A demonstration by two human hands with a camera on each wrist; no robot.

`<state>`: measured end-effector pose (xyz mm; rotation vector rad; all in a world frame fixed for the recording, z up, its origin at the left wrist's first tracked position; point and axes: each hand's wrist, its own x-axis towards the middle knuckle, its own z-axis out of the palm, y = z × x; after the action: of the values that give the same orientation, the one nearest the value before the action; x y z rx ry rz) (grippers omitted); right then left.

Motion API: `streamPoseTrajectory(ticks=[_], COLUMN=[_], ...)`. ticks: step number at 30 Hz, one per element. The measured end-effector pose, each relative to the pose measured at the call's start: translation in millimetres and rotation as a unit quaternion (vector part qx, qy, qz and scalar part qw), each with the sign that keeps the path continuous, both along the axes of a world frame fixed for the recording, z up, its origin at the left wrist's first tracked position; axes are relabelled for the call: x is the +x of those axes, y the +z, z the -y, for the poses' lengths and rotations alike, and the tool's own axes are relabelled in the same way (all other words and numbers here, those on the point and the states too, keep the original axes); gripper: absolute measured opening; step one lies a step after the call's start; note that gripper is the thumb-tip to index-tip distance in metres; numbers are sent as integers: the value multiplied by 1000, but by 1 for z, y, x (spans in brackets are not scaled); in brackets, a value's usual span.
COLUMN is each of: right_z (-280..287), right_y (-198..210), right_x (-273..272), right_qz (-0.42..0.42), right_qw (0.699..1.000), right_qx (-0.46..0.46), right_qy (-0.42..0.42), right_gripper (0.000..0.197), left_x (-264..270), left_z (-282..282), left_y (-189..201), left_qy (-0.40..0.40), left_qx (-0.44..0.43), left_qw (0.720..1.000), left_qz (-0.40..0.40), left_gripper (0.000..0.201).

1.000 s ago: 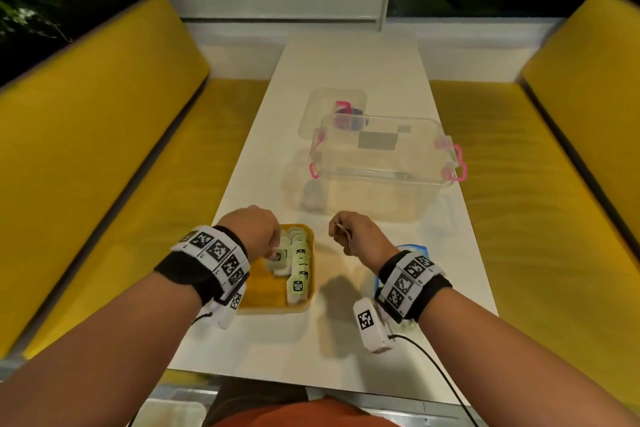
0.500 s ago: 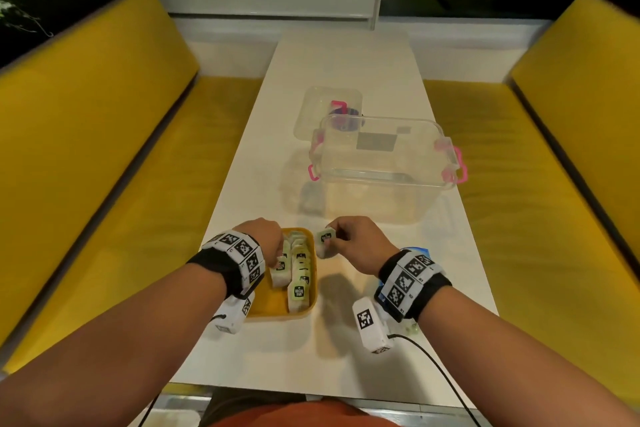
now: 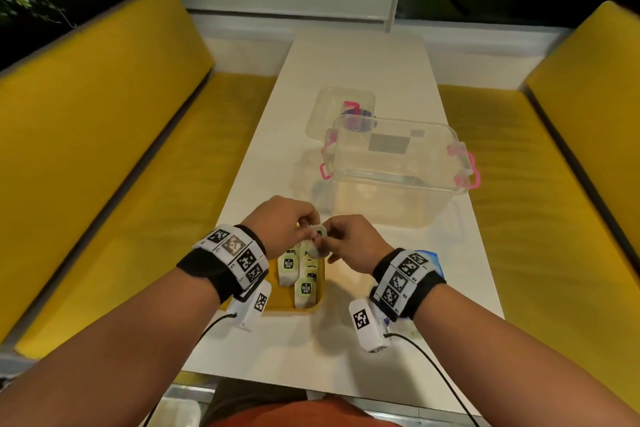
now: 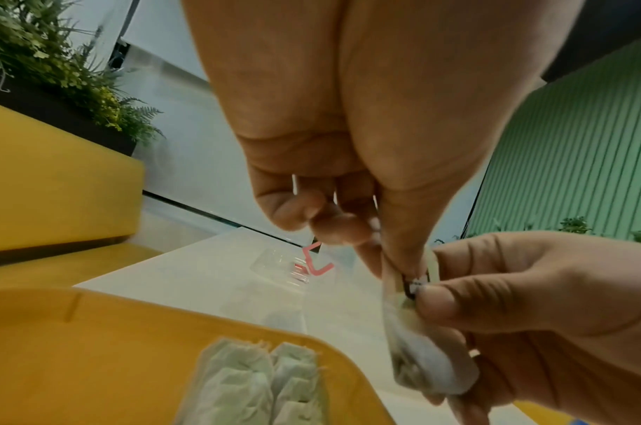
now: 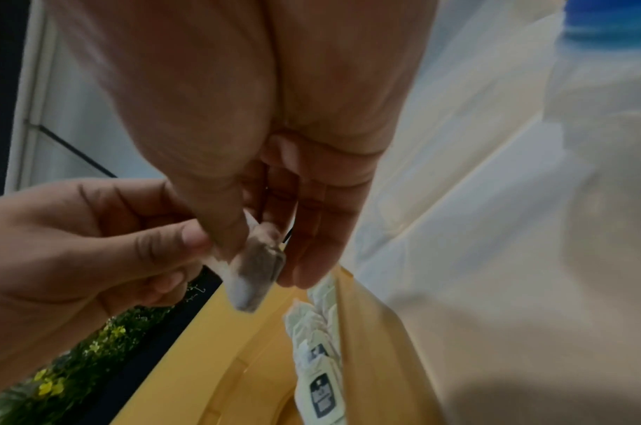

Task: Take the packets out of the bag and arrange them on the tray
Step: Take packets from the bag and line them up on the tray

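Both hands meet above the far end of the yellow tray. My left hand and right hand each pinch the same small white packet, which hangs between them. The left wrist view shows the left hand's fingertips on the top of the packet and the right hand holding its side. Seen from the right wrist, the right hand and left hand pinch the packet. Several packets lie in rows on the tray. The bag lies under my right wrist, mostly hidden.
A clear plastic box with pink latches stands on the white table beyond the tray, its lid behind it. Yellow benches run along both sides. The tray's left half is bare.
My right hand carried a packet leftwards from beside the tray to above its far end. My left hand rose from the packets on the tray and pinched the same packet.
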<state>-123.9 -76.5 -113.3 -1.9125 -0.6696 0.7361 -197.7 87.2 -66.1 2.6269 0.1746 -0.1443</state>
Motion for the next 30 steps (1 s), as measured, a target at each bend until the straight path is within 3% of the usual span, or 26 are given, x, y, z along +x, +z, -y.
streamPoseTrajectory(ticks=[6, 10, 13, 16, 20, 25, 27, 30], right_z=[-1, -3, -2, -1, 3, 0, -3, -6], right_y=[5, 1, -2, -7, -19, -20, -22, -23], right_x=[0, -1, -2, -1, 4, -1, -2, -4], right_qz=[4, 36, 11, 22, 58, -4, -24, -54], right_qw=[1000, 999, 1000, 999, 995, 988, 987, 988], right_qx=[1, -3, 14, 14, -68, -152, -158, -141], right_qy=[1, 5, 1, -23, -44, 15, 23, 8], right_gripper=[12, 12, 5, 14, 24, 35, 36, 36], left_x=[-6, -9, -10, -15, -21, -20, -15, -5], left_z=[-1, 1, 1, -3, -14, -12, -9, -8], left_y=[7, 12, 16, 16, 8, -19, -29, -40], left_qy=[24, 23, 22, 38, 41, -23, -45, -35], left_qx=[15, 28, 51, 78, 149, 204, 206, 185], left_qw=[999, 999, 998, 996, 984, 945, 934, 940], left_qz=[44, 29, 17, 7, -89, -256, -287, -285], left_gripper=[7, 6, 3, 2, 5, 12, 14, 17])
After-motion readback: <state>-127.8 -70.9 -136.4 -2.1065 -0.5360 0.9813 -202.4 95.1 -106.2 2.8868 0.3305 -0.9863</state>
